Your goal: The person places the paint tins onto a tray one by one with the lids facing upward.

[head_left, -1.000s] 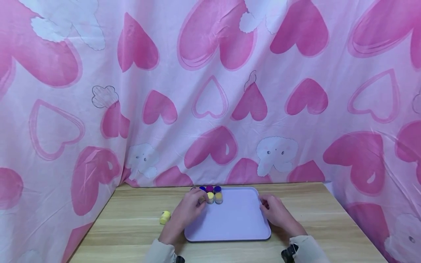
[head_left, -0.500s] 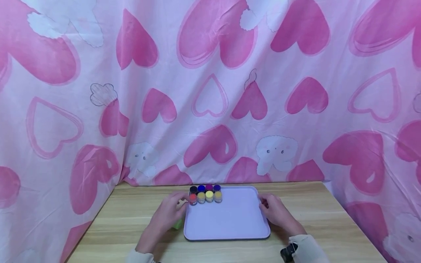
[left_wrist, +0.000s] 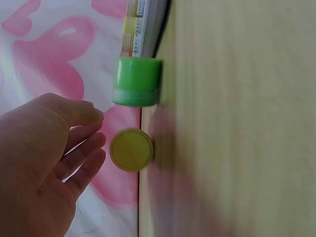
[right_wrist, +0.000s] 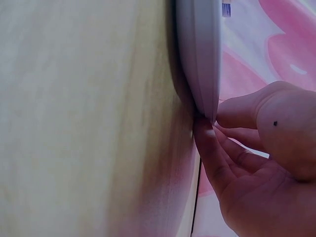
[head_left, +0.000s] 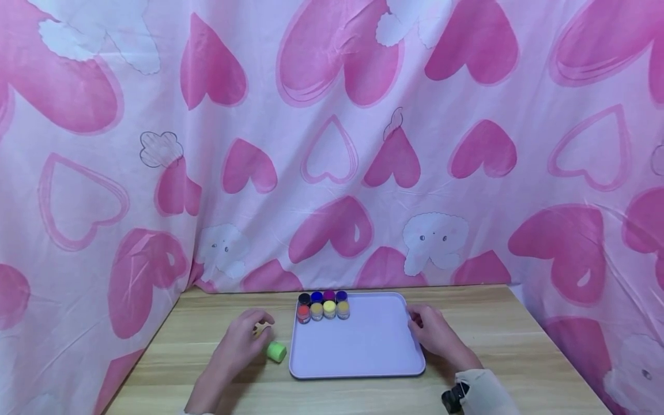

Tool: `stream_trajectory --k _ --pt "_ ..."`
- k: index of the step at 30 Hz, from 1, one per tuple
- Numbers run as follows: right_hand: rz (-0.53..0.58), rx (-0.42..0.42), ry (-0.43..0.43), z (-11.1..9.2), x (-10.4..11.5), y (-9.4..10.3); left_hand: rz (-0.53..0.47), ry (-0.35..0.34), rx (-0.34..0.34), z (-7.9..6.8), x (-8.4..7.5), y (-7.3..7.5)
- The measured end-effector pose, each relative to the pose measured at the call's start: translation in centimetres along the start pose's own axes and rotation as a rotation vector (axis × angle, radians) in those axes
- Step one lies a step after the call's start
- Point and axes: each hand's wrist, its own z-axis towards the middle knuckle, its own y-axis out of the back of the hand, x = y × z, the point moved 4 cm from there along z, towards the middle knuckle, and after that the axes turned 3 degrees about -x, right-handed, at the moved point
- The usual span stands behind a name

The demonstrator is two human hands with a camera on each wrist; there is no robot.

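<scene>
My left hand (head_left: pixel 240 340) hovers left of the tray, thumb and fingers bent and apart, holding nothing. Close to its fingertips lies a small yellow jar (left_wrist: pixel 131 149), mostly hidden behind the hand in the head view; a narrow gap shows between them in the left wrist view. A small green jar (head_left: pixel 276 351) lies on its side between that hand and the lilac tray (head_left: pixel 363 351). At the tray's right edge, my right hand (head_left: pixel 436 333) pinches the rim between thumb and fingers. Two rows of small jars (head_left: pixel 329 310) with coloured lids stand in the tray's far left corner.
The wooden table (head_left: pixel 493 346) runs back to a pink curtain (head_left: pixel 332 230) with hearts, which also hangs at both sides. A black band (head_left: pixel 455 397) sits at the right wrist, beside a pale sleeve (head_left: pixel 487 392).
My left hand has let go of the red-lidded jar, now standing in the front row's left end, and has moved left past the green jar to the yellow one. My right hand stays put.
</scene>
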Motion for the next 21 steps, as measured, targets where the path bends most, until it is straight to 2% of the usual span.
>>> stream_trajectory --k 4,8,12,15,21 --pt "-0.006 -0.001 0.006 0.0 0.0 0.0 -0.007 0.027 0.037 -0.6 0.6 0.1" --pt "-0.009 0.001 0.006 -0.1 0.0 0.0 -0.027 0.081 0.131 -1.2 1.2 0.0" --pt "-0.01 0.003 0.006 -0.2 0.1 0.0 -0.046 0.089 0.19 -1.7 1.6 -0.2" --pt "-0.017 -0.001 0.005 -0.1 0.1 0.0 -0.053 0.08 0.187 -1.8 1.8 -0.3" --pt "-0.02 -0.004 0.0 0.0 0.2 -0.1 -0.058 0.113 0.188 -1.8 2.0 -0.3"
